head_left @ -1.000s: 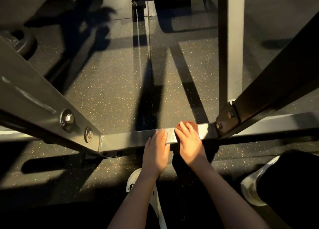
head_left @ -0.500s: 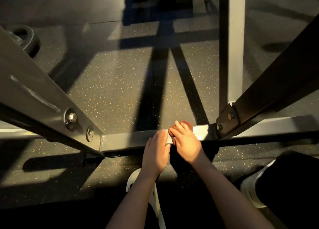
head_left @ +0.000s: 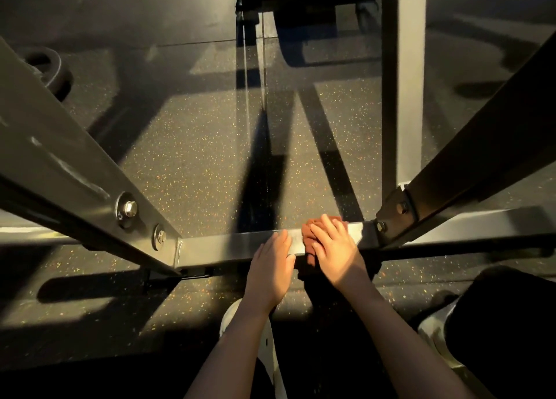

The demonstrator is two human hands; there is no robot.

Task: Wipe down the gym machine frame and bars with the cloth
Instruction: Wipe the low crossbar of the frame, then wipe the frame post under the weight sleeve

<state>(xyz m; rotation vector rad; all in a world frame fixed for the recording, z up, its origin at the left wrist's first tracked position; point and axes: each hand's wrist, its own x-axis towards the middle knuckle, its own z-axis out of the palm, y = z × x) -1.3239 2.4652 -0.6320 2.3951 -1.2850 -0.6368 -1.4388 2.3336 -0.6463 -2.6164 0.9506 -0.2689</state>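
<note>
A dark steel crossbar (head_left: 228, 246) of the gym machine runs low across the floor, bolted at both ends to slanted frame beams. On it lies a reddish-brown cloth (head_left: 309, 233), draped over the top and near side. My right hand (head_left: 334, 248) presses the cloth onto the bar with its fingers laid over it. Just to the left, my left hand (head_left: 272, 266) rests flat on the bare bar, fingers straight, touching the cloth's edge. Most of the cloth is hidden under my right hand.
A wide slanted beam (head_left: 75, 170) with two bolts rises at left, and a dark slanted beam (head_left: 481, 158) at right. An upright post (head_left: 403, 83) stands behind the right joint. A weight plate (head_left: 51, 71) lies far left. My white shoes (head_left: 436, 332) stand on speckled rubber flooring.
My right hand slid the cloth a little left along the crossbar, then back right towards the joint. My left hand stayed in place on the bar.
</note>
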